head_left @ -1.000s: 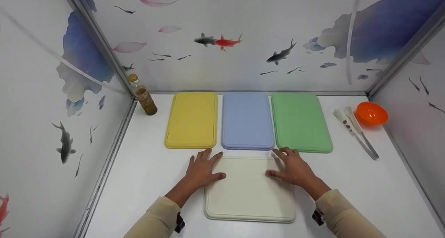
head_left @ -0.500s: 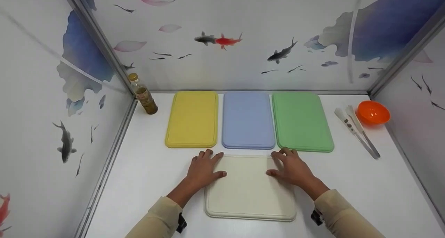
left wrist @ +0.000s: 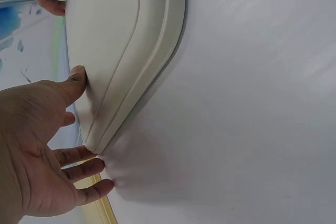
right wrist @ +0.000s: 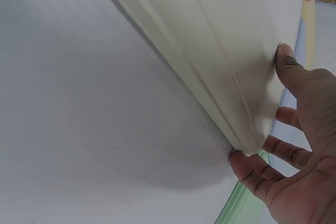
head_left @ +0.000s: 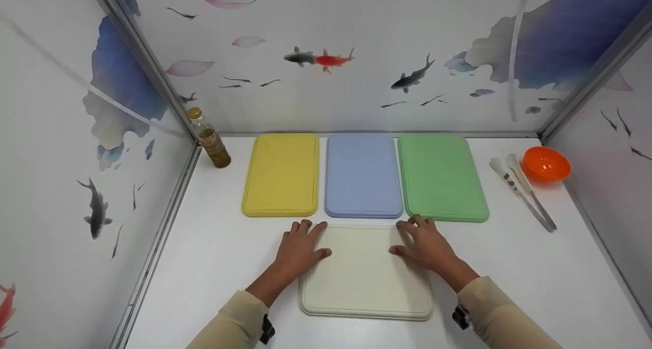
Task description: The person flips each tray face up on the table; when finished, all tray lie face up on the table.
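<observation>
A cream cutting board [head_left: 364, 280] lies flat on the white table in front of the person. My left hand [head_left: 298, 252] holds its far left corner, with the thumb on the top face and the fingers spread along the edge. At the far right corner my right hand [head_left: 430, 247] grips likewise, its thumb on top and fingers bent round the rim. In the left wrist view, several fingertips of the left hand [left wrist: 47, 145] reach down to the tabletop. Beyond the cream board lie a yellow cutting board [head_left: 281, 176], a blue one [head_left: 363, 176] and a green one [head_left: 442, 178].
An oil bottle [head_left: 214, 145] with a gold cap stands at the back left corner. On the right, two long white-handled metal utensils [head_left: 530, 196] lie beside an orange bowl [head_left: 546, 164]. Printed wall panels [head_left: 346, 109] enclose the table at the back and sides.
The cream board has shifted slightly away from the person, toward the three coloured boards. Both thumbs have moved slightly with it; the other objects stay where they were.
</observation>
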The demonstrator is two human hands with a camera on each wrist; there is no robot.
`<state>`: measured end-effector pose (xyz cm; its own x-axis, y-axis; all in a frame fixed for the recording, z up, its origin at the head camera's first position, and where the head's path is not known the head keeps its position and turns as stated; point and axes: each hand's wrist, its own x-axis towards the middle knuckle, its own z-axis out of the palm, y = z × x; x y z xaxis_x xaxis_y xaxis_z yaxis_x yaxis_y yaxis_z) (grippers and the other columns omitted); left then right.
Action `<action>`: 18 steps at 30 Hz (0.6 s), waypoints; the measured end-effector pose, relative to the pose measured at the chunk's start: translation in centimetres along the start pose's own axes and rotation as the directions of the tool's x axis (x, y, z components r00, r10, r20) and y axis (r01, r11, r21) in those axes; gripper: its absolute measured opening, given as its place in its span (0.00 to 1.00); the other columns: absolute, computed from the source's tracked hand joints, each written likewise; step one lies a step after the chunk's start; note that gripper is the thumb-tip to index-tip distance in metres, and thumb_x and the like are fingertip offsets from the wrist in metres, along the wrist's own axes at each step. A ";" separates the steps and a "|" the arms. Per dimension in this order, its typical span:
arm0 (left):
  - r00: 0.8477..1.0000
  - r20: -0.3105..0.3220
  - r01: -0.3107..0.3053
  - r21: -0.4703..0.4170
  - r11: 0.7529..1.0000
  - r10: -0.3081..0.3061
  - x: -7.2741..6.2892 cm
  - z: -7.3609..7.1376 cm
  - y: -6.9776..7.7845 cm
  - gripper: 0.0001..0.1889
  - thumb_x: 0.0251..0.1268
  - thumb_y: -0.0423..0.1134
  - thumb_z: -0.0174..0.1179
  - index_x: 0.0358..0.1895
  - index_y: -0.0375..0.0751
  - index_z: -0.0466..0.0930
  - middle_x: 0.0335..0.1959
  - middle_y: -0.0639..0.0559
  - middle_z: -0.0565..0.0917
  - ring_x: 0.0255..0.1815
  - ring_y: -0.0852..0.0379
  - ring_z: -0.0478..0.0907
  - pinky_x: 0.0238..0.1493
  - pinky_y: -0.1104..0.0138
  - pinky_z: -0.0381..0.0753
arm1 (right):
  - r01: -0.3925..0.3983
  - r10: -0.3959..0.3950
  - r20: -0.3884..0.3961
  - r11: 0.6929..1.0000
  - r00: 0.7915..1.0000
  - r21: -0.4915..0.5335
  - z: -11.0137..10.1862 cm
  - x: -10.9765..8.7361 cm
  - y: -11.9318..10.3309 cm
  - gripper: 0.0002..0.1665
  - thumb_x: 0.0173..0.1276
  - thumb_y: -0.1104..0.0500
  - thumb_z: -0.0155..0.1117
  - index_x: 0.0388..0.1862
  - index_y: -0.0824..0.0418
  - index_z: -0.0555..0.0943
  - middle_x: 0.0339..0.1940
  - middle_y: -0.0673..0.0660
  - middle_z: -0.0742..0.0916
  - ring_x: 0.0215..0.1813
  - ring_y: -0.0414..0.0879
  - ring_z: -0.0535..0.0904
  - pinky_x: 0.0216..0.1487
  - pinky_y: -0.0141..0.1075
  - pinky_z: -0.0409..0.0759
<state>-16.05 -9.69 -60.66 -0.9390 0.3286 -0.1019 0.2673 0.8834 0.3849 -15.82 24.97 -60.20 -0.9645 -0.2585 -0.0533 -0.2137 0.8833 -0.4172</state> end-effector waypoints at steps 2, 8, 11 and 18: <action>1.000 -0.004 0.000 -0.027 1.000 0.000 0.0 0.0 0.1 0.39 0.75 0.56 0.72 0.83 0.49 0.72 0.74 0.34 0.76 0.72 0.37 0.71 0.68 0.40 0.78 | -0.005 0.005 0.001 1.000 1.000 0.008 0.0 0.1 -0.1 0.42 0.69 0.39 0.82 0.73 0.61 0.82 0.64 0.67 0.82 0.64 0.66 0.76 0.59 0.62 0.85; 1.000 -0.029 -0.003 -0.176 0.984 -0.002 -0.3 0.5 0.4 0.38 0.75 0.49 0.73 0.83 0.45 0.70 0.76 0.27 0.71 0.72 0.33 0.66 0.68 0.38 0.77 | -0.022 0.022 -0.001 1.000 1.000 0.016 0.2 0.1 -0.4 0.45 0.69 0.42 0.81 0.76 0.64 0.79 0.67 0.72 0.82 0.65 0.71 0.76 0.62 0.63 0.84; 0.999 -0.049 0.011 -0.277 0.961 -0.025 -0.3 1.2 0.3 0.39 0.75 0.50 0.73 0.84 0.47 0.69 0.80 0.27 0.68 0.71 0.33 0.64 0.68 0.37 0.77 | -0.039 0.039 -0.004 0.999 0.999 0.023 0.2 0.0 -0.5 0.47 0.70 0.42 0.81 0.78 0.65 0.77 0.68 0.73 0.81 0.66 0.73 0.76 0.62 0.64 0.84; 0.994 -0.085 0.030 -0.405 0.914 -0.070 -0.8 0.8 1.0 0.38 0.75 0.49 0.70 0.84 0.49 0.68 0.85 0.28 0.63 0.72 0.31 0.65 0.71 0.34 0.72 | -0.073 0.074 -0.021 0.997 0.997 0.041 0.6 0.0 -0.8 0.48 0.70 0.44 0.81 0.81 0.64 0.74 0.70 0.74 0.81 0.68 0.73 0.76 0.63 0.65 0.84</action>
<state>-14.86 -8.86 -60.92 -0.9703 0.2365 -0.0505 0.1288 0.6819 0.7201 -15.53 24.02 -60.39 -0.9807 -0.1843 -0.0649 -0.1363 0.8832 -0.4487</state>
